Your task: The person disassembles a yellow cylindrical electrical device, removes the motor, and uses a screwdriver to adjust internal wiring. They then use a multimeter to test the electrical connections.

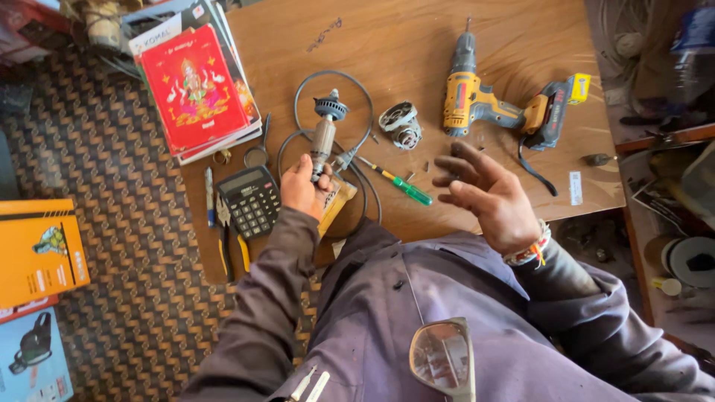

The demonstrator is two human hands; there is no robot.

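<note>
Two hands over the wooden worktop [417, 45]: the left hand [302, 190] has its fingers wrapped around a motor armature [325, 134], holding it upright just above the worktop, beside a black calculator [252, 199]. The right hand [488, 195] hovers empty, fingers spread loosely. A green-handled screwdriver [398, 184] lies between the hands. Further back there's a small metal housing [401, 124] and a yellow cordless drill [491, 100]. Pliers [226, 242] sit by the calculator.
</note>
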